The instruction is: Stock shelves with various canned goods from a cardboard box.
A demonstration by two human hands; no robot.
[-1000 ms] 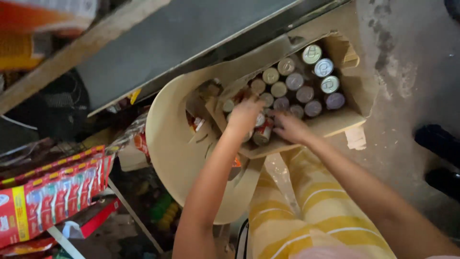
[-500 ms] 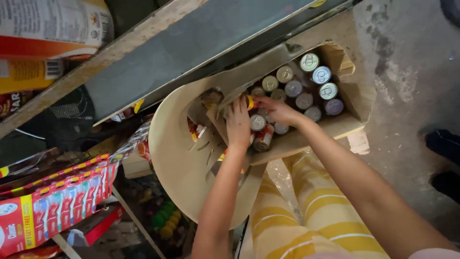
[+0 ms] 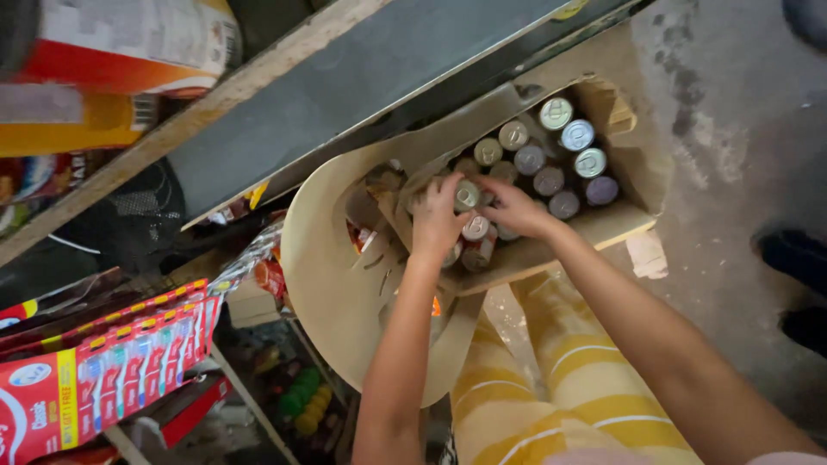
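Note:
An open cardboard box point(image 3: 633, 168) rests on a beige plastic stool point(image 3: 323, 284) and holds several upright metal cans point(image 3: 551, 164) with silver tops. My left hand point(image 3: 437, 226) and my right hand point(image 3: 508, 207) meet at the box's near left end. Both close around one can point(image 3: 467, 195) there, its silver top showing between the fingers. More cans point(image 3: 476, 228) stand just below the hands. My yellow-and-white striped trousers point(image 3: 551, 387) fill the lower middle.
A wooden-edged grey shelf point(image 3: 345, 95) runs diagonally above the box. Red and yellow cartons point(image 3: 103, 69) sit top left, red packets point(image 3: 95, 379) hang bottom left. Grey concrete floor point(image 3: 741, 172) lies to the right, with a dark shoe point(image 3: 788, 254) at the right edge.
The view has shifted slightly. My hands have moved a little up the box from its near edge and closed together on one can.

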